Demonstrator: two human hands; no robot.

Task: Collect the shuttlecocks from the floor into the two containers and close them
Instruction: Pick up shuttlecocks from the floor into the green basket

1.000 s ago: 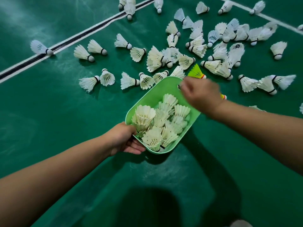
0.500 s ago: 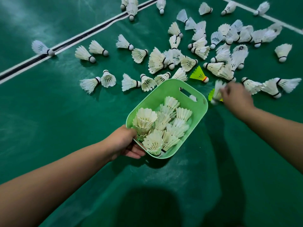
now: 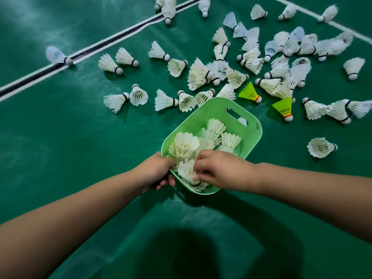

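Left hand [image 3: 156,172] grips near rim of green basket [image 3: 213,115], holding it above the floor [image 3: 60,148]. Right hand [image 3: 219,170] inside basket, fingers curled, pinching a white shuttlecock [image 3: 187,172] among others. Many shuttlecocks [image 3: 201,75] scattered beyond.

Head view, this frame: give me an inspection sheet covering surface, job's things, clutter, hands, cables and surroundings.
Surface: green court floor with a white-edged black line.
Job's things: light green plastic tub partly filled with white feather shuttlecocks; many more white ones scattered beyond it on the floor; two yellow-green shuttlecocks lie near its far rim. No lid or second container seen.
Clutter: nothing seen.
Hands: left hand grips the tub's near edge; right hand pinches a white shuttlecock inside the tub.
Cables: nothing seen.
Surroundings: a dark shadow on the floor near the person.
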